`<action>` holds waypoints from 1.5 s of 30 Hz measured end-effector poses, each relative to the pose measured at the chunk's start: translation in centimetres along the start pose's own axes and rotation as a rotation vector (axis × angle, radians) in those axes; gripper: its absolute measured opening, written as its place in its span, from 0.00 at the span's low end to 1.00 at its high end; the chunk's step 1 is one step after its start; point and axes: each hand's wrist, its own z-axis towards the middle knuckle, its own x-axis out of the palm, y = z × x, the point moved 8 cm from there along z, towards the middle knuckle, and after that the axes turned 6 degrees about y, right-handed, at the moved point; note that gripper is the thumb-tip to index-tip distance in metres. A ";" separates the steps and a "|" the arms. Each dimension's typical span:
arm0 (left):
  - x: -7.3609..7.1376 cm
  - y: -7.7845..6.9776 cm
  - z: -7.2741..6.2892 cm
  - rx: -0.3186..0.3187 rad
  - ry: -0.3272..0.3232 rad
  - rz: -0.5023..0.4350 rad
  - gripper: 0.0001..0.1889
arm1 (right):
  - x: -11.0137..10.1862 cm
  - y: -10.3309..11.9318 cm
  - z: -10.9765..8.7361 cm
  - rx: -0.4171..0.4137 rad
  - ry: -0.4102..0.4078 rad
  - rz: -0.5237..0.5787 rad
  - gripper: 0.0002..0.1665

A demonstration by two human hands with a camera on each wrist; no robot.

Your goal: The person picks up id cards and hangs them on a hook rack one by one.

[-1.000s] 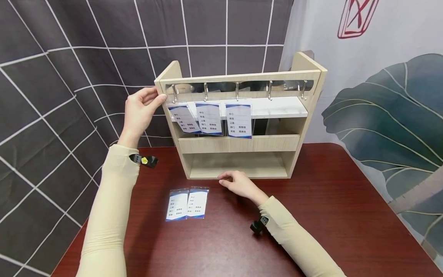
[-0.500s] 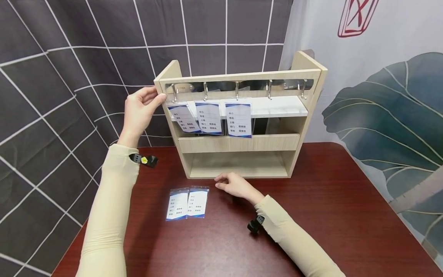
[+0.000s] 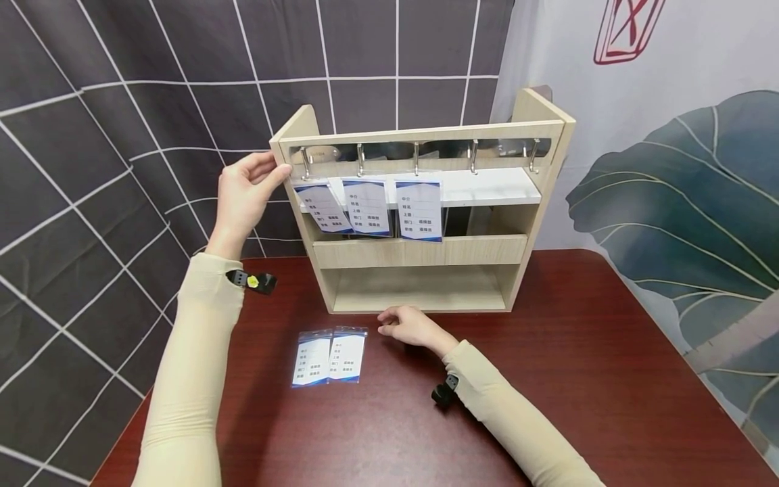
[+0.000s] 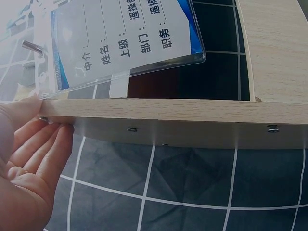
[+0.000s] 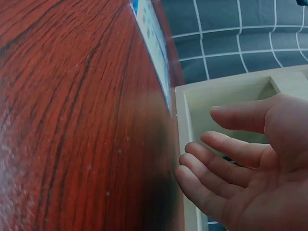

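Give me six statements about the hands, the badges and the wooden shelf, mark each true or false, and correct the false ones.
1. The left hand grips the side of the wooden shelf. True.
2. The right hand holds a badge. False: it holds nothing.
3. Three badges hang from the hooks. True.
4. The row has only three hooks. False: it has five.
5. Two more badges lie on the table. True.
6. The leftmost hanging badge hangs straight. False: it hangs tilted.
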 end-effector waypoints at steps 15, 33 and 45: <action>0.0 -0.2 0.1 0.019 -0.010 0.010 0.21 | 0.4 0.0 1.5 0.064 0.010 -0.072 0.18; -0.2 -0.1 0.0 0.000 -0.004 0.006 0.22 | 1.9 0.9 3.0 0.054 0.019 -0.081 0.23; 0.0 0.1 0.0 -0.004 0.000 0.011 0.22 | 2.8 1.4 3.6 0.043 0.036 -0.130 0.26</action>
